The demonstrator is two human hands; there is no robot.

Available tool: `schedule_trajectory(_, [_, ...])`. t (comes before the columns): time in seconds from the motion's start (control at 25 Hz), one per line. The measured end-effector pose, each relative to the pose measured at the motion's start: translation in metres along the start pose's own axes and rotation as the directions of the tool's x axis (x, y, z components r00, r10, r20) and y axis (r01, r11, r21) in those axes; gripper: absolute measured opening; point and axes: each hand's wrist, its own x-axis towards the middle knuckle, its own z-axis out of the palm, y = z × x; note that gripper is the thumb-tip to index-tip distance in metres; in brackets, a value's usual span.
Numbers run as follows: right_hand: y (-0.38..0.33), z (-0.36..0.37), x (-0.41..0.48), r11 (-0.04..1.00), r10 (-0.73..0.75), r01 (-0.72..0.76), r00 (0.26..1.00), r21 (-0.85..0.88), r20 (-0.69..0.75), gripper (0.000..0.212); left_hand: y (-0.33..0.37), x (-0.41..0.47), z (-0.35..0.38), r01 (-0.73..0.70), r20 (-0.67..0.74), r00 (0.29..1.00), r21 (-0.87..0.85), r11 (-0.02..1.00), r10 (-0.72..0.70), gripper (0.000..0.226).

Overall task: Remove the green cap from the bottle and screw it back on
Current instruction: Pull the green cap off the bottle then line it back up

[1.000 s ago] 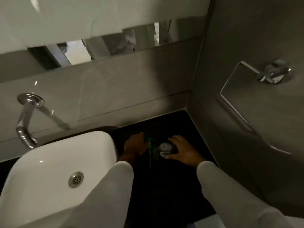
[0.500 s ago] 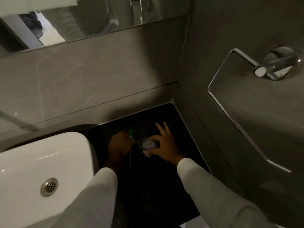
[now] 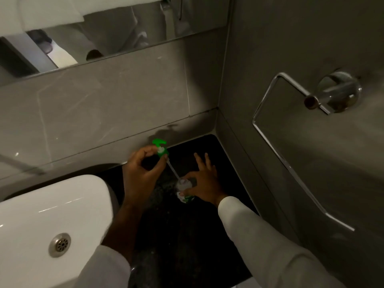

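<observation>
Left hand (image 3: 143, 169) lifts green cap (image 3: 160, 148) (tube trailing) above bottle (image 3: 184, 189).

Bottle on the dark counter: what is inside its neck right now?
The white dip tube of the green cap, lifted by the left hand, still enters the bottle mouth. The right hand steadies the bottle; the tube's lower end and contents are hidden.

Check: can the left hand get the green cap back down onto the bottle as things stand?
Probably yes. The left hand holds the green cap lifted, its tube tip at the bottle mouth, which the right hand steadies from the side. Nothing between.
</observation>
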Motion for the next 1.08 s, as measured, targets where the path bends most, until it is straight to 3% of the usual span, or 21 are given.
schedule_trajectory(0.16, [0.001, 0.003, -0.002, 0.999, -0.001, 0.001, 1.0, 0.033, 0.002, 0.044, -0.01, -0.014, 0.011, 0.11, 0.048, 0.992, 0.12, 0.987, -0.117, 0.031])
schedule_trajectory(0.48, [-0.001, 0.008, -0.004, 0.994, 0.005, -0.002, 1.0, 0.107, -0.023, 0.037, -0.037, -0.048, 0.025, 0.115, 0.39, 0.904, 0.175, 0.978, -0.176, 0.033])
schedule_trajectory(0.76, [-0.001, 0.014, -0.005, 0.992, 0.016, -0.01, 0.999, 0.123, -0.048, 0.038, -0.038, -0.053, 0.035, 0.184, 0.388, 0.891, 0.167, 0.969, -0.236, 0.032])
schedule_trajectory(0.92, [-0.003, 0.014, -0.003, 0.993, 0.041, -0.036, 0.998, 0.113, -0.045, 0.039, -0.037, -0.058, 0.039, 0.387, 0.311, 0.864, 0.098, 0.917, -0.397, 0.058])
schedule_trajectory(1.0, [-0.002, 0.013, -0.004, 0.991, 0.049, -0.042, 0.998, 0.125, -0.049, 0.041, -0.037, -0.061, 0.038, 0.425, 0.384, 0.835, 0.005, 0.905, -0.394, 0.072])
schedule_trajectory(1.08, [0.0, 0.012, -0.004, 0.99, 0.054, -0.047, 0.997, 0.133, -0.05, 0.041, -0.034, -0.065, 0.04, 0.428, 0.346, 0.85, -0.01, 0.904, -0.398, 0.081])
